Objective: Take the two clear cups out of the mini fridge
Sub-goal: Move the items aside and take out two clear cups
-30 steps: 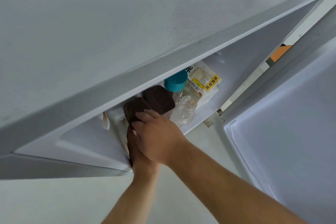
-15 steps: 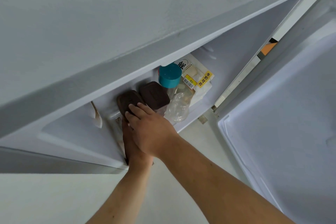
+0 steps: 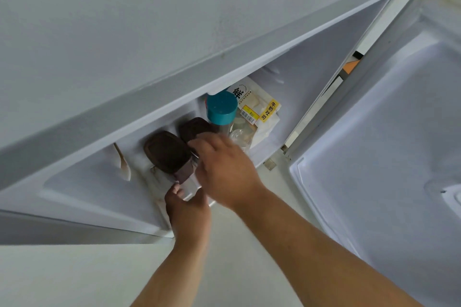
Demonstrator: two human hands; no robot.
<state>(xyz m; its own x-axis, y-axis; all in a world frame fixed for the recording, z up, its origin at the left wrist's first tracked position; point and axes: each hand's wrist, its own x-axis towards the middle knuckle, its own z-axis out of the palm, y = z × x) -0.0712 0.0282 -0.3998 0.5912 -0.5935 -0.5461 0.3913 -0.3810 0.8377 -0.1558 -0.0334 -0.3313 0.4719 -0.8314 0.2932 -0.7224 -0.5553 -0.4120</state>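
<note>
Two clear cups with dark brown lids stand side by side inside the open mini fridge. My left hand grips the clear lower body of the left cup, which tilts toward me at the fridge's front edge. My right hand lies over the right cup. Its fingertips are at the near edge of that lid and it hides the cup's body. The hand is blurred, so whether it grips the cup does not show.
A bottle with a teal cap stands just right of the cups, with a small clear container and a bread bag beside it. The fridge's top panel overhangs the opening. The open door stands on the right.
My right hand has moved off the left cup's lid and over to the right cup. My left hand, hidden under it before, now shows gripping the left cup, which has come forward.
</note>
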